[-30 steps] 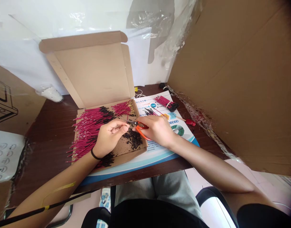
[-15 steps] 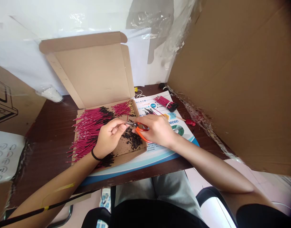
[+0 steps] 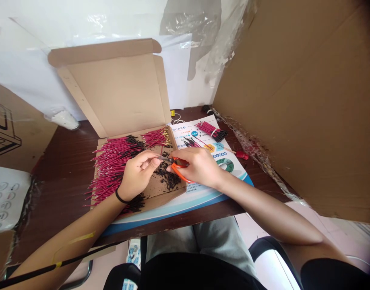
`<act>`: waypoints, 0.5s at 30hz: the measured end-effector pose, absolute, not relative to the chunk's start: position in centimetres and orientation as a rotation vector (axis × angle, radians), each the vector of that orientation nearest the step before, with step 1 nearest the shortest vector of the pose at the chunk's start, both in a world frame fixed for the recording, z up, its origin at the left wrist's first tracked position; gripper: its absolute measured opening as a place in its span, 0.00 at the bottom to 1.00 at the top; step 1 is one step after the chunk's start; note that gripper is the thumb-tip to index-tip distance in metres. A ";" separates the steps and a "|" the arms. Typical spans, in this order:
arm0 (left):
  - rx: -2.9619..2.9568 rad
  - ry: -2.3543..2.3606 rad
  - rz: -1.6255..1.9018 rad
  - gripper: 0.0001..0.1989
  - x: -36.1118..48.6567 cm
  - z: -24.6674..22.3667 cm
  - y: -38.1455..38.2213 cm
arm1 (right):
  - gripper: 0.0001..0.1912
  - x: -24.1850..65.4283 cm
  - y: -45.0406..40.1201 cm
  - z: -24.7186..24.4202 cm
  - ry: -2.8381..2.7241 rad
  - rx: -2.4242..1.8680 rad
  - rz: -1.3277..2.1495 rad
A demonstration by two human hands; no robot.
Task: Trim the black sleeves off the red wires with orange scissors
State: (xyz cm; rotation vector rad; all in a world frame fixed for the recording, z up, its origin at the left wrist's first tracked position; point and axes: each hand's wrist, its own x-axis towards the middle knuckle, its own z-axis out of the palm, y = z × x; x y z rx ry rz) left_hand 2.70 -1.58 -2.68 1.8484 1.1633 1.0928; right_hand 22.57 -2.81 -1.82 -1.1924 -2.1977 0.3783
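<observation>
The table (image 3: pixel 70 151) (dark brown) carries a printed sheet (image 3: pixel 172 207) and a black bundle (image 3: pixel 207 109).

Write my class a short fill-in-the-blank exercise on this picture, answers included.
1. The right hand holds a pair of ____.
2. Their handles are coloured ____.
3. The wristband by the left hand is coloured ____.
4. The red wire bundle has a tie coloured ____.
Missing words: scissors; orange; black; white.

1. Here are the scissors (image 3: pixel 175 168), bright orange loops below a dark metal pivot, lodged in the right hand (image 3: pixel 199 165).
2. They're nearly level, slim dark blades aimed left, tips right at the left hand's (image 3: pixel 139 173) pinched thumb and finger.
3. Handles sit spread; the blade gap is too small to read.
</observation>
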 end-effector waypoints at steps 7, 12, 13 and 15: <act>1.891 1.169 1.096 0.09 2.6 -2.9 -1.5 | 0.14 22.5 -2.8 -1.9 -2.226 -1.200 0.279; 1.941 1.157 1.122 0.08 2.6 -3.0 -1.5 | 0.12 22.5 -2.8 -2.0 -2.272 -1.242 0.137; 1.950 1.146 1.129 0.07 2.6 -3.0 -1.5 | 0.12 22.6 -2.8 -2.0 -2.290 -1.251 0.128; 1.965 1.133 1.132 0.07 2.5 -3.1 -1.5 | 0.11 22.6 -2.8 -2.1 -2.325 -1.274 0.119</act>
